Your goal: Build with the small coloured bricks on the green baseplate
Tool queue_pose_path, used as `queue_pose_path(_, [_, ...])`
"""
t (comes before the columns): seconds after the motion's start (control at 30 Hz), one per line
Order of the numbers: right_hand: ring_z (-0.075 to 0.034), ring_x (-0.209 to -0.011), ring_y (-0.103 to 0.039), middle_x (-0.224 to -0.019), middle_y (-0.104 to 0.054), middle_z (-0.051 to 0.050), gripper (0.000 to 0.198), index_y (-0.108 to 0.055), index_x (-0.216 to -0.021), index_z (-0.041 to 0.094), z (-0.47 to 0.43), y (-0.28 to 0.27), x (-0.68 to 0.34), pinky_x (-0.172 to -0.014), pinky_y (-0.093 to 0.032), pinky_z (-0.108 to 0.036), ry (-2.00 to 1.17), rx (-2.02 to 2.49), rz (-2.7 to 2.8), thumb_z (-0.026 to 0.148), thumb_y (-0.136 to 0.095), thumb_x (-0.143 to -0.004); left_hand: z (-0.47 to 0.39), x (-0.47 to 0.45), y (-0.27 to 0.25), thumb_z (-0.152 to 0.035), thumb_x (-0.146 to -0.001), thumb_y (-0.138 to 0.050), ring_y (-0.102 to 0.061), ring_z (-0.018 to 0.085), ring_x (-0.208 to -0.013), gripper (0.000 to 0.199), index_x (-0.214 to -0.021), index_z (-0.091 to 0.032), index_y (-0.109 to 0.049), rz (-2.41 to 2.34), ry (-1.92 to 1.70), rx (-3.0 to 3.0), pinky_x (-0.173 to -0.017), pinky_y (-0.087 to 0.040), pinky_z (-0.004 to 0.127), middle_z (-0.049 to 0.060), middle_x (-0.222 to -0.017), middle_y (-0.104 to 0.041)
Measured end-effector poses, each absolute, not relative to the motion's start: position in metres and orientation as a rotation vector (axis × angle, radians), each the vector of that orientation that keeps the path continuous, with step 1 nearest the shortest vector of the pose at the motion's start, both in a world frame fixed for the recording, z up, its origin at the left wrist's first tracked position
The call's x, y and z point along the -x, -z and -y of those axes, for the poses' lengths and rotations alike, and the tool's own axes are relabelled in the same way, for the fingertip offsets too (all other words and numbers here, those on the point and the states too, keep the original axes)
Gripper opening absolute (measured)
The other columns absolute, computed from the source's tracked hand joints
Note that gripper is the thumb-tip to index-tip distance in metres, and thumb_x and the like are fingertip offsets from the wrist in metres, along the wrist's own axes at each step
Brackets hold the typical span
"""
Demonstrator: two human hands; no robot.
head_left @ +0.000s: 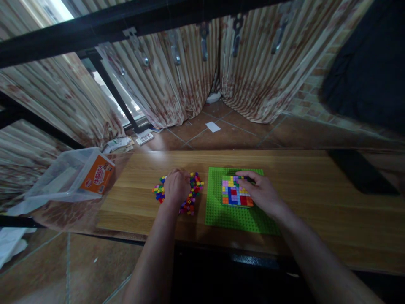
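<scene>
My left hand reaches down into a loose pile of small colourful toy bricks. Its fingers are bunched together and point downward, and what they pinch, if anything, is hidden. On a green studded baseplate stands a low block of toy bricks, its top a patchwork of yellow, purple, blue, red and orange. My right hand holds this block at its far right corner. One finger stretches along the far edge and another digit bends over the top; the palm side is hidden.
Baseplate and pile share a long wooden table. A dark flat object lies at its right end. Off the left end is a clear plastic bin with an orange label. Curtains hang behind, and a black metal bar crosses above.
</scene>
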State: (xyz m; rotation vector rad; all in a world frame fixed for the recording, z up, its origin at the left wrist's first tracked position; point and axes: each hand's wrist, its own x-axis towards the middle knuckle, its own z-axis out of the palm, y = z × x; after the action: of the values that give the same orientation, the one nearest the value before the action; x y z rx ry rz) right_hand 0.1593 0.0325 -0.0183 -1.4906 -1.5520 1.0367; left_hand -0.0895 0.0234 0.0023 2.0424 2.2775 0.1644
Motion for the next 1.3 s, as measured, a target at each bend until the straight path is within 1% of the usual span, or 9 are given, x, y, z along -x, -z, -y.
queue_pose_path(0.17, [-0.019, -0.074, -0.066, -0.089, -0.073, -0.005, 0.03, -0.071, -0.099, 0.021, -0.033, 0.021, -0.16, -0.068, -0.05, -0.032, -1.052, 1.479, 1.55, 0.038, -0.061, -0.077, -0.027, 0.088, -0.003, -0.019, -0.085, -0.043, -0.062, 0.022, -0.091, 0.029, -0.088, -0.02, -0.071, -2.28, -0.132, -2.04, -0.082, -0.045, 0.03, 0.01, -0.092, -0.07])
queue_pose_path(0.37, [-0.02, -0.078, -0.066, -0.094, -0.073, -0.006, 0.029, -0.071, -0.1, 0.021, -0.034, 0.024, -0.161, -0.072, -0.051, -0.035, -1.049, 1.477, 1.55, 0.038, -0.061, -0.077, -0.032, 0.084, -0.002, -0.021, -0.086, -0.041, -0.063, 0.022, -0.089, 0.03, -0.085, -0.019, -0.071, -2.27, -0.101, -2.055, -0.08, -0.045, 0.03, 0.01, -0.091, -0.07])
queue_pose_path(0.63, [-0.018, -0.073, -0.066, -0.09, -0.073, -0.006, 0.029, -0.07, -0.1, 0.02, -0.033, 0.019, -0.16, -0.065, -0.051, -0.032, -1.092, 1.467, 1.537, 0.035, -0.06, -0.078, -0.036, 0.087, 0.005, -0.02, -0.086, -0.041, -0.062, 0.026, -0.093, 0.027, -0.087, -0.017, -0.068, -2.272, -0.148, -2.047, -0.082, -0.045, 0.034, 0.013, -0.092, -0.068])
queue_pose_path(0.7, [-0.018, -0.071, -0.065, -0.088, -0.073, -0.005, 0.029, -0.07, -0.101, 0.02, -0.033, 0.019, -0.16, -0.065, -0.05, -0.032, -1.11, 1.473, 1.521, 0.034, -0.06, -0.078, -0.036, 0.088, 0.003, -0.02, -0.087, -0.041, -0.061, 0.025, -0.093, 0.026, -0.086, -0.017, -0.067, -2.252, -0.228, -2.045, -0.083, -0.045, 0.034, 0.013, -0.092, -0.068])
queue_pose_path(0.8, [-0.018, -0.075, -0.065, -0.089, -0.073, -0.005, 0.025, -0.07, -0.097, 0.02, -0.033, 0.02, -0.159, -0.068, -0.051, -0.032, -1.084, 1.444, 1.445, 0.033, -0.059, -0.079, -0.033, 0.083, -0.003, -0.022, -0.087, -0.042, -0.061, 0.022, -0.09, 0.025, -0.086, -0.016, -0.066, -2.138, -0.479, -2.022, -0.083, -0.045, 0.032, 0.01, -0.092, -0.067])
queue_pose_path(0.9, [-0.018, -0.083, -0.065, -0.093, -0.072, -0.004, 0.021, -0.07, -0.092, 0.021, -0.033, 0.017, -0.157, -0.075, -0.051, -0.033, -0.988, 1.345, 1.383, 0.035, -0.058, -0.082, -0.026, 0.066, -0.008, -0.024, -0.087, -0.044, -0.06, 0.017, -0.085, 0.022, -0.086, -0.017, -0.065, -1.867, -0.778, -1.917, -0.081, -0.046, 0.028, 0.005, -0.089, -0.067])
queue_pose_path(1.0, [-0.018, -0.091, -0.064, -0.096, -0.071, -0.003, 0.018, -0.071, -0.09, 0.023, -0.029, 0.008, -0.154, -0.084, -0.05, -0.034, -0.889, 1.212, 1.427, 0.034, -0.059, -0.083, -0.016, 0.042, -0.01, -0.028, -0.086, -0.049, -0.059, 0.015, -0.078, 0.02, -0.087, -0.016, -0.065, -1.542, -0.983, -1.739, -0.076, -0.047, 0.026, 0.002, -0.082, -0.067])
queue_pose_path(1.1, [-0.018, -0.097, -0.063, -0.097, -0.07, -0.003, 0.013, -0.072, -0.088, 0.025, -0.024, -0.001, -0.149, -0.09, -0.048, -0.036, -0.848, 1.1, 1.531, 0.031, -0.061, -0.084, -0.011, 0.021, -0.008, -0.031, -0.085, -0.053, -0.057, 0.013, -0.071, 0.019, -0.087, -0.016, -0.064, -1.311, -1.096, -1.554, -0.068, -0.047, 0.024, 0.002, -0.077, -0.064])
queue_pose_path(1.3, [-0.017, -0.095, -0.062, -0.093, -0.068, -0.002, 0.009, -0.074, -0.085, 0.028, -0.018, -0.007, -0.144, -0.088, -0.048, -0.035, -0.871, 1.037, 1.58, 0.026, -0.066, -0.081, -0.01, 0.009, -0.006, -0.035, -0.082, -0.06, -0.057, 0.011, -0.068, 0.02, -0.085, -0.015, -0.062, -1.144, -1.128, -1.326, -0.065, -0.047, 0.023, 0.002, -0.076, -0.065])
